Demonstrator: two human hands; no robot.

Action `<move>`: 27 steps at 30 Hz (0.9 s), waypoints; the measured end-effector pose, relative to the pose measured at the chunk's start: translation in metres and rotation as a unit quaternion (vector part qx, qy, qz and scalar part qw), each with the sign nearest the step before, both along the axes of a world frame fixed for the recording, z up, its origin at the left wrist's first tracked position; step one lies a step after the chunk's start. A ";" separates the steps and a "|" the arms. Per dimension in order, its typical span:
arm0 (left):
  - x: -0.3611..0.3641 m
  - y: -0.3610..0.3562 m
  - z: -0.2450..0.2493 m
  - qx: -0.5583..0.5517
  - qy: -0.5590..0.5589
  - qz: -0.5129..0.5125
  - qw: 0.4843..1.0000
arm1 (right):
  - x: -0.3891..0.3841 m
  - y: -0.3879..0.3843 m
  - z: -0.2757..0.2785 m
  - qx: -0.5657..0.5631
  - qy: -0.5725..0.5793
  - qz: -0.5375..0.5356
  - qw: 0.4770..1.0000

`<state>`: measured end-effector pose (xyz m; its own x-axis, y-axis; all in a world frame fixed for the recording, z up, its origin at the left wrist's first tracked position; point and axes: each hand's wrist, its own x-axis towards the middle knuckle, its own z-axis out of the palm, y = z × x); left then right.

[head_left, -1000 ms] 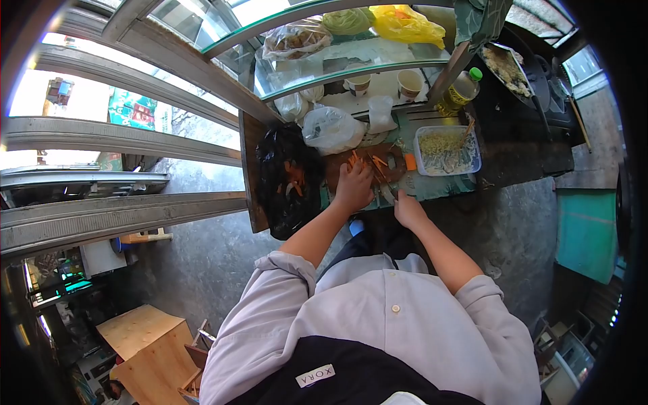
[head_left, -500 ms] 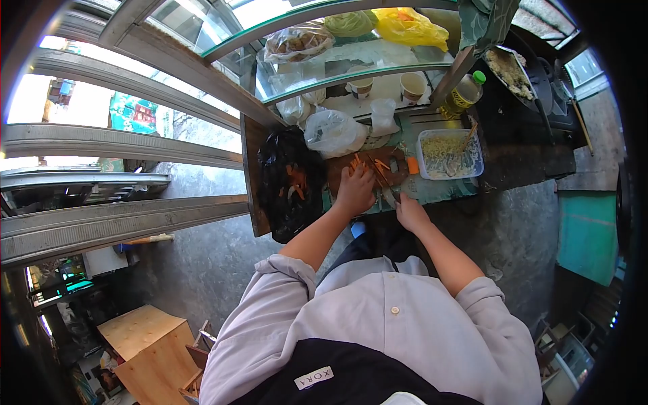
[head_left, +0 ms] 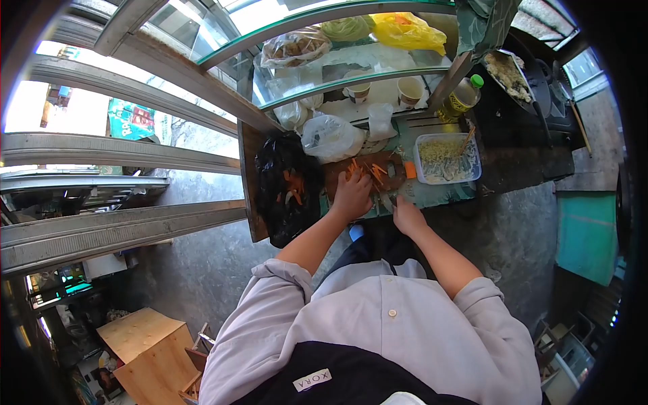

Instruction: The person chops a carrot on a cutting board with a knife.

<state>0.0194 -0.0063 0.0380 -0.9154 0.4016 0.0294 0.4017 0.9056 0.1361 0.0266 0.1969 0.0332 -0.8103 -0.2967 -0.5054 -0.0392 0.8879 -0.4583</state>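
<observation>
Tray [head_left: 448, 181]: pale noodles [head_left: 442, 152].
Black bag [head_left: 270, 177]: orange peelings [head_left: 291, 186].
Our left hand [head_left: 352, 194]: on carrot strips [head_left: 370, 169], grip unclear.
Our right hand [head_left: 407, 217]: clasps knife [head_left: 385, 198].

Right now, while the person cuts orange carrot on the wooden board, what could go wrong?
1. The left hand presses down on the orange carrot strips, very near the grey knife blade that the right hand seems to hold. A slip could cut the fingers.
2. The brown wooden cutting board lies close to the counter's front edge, so cut pieces might roll off onto the floor.
</observation>
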 end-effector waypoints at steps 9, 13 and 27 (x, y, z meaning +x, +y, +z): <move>-0.001 0.000 -0.001 -0.006 0.003 -0.002 1.000 | 0.003 -0.003 0.001 -0.018 0.020 -0.010 1.000; 0.000 -0.001 -0.001 -0.009 0.006 -0.006 1.000 | 0.002 -0.012 0.003 0.020 0.007 -0.011 1.000; -0.005 -0.003 0.002 0.012 -0.003 0.015 1.000 | 0.006 0.011 -0.002 -0.059 -0.016 -0.006 0.998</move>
<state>0.0149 -0.0091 0.0405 -0.9272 0.3730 0.0334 0.3734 0.9137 0.1604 0.0330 0.2079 0.0308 -0.7985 -0.3453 -0.4931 -0.0120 0.8281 -0.5604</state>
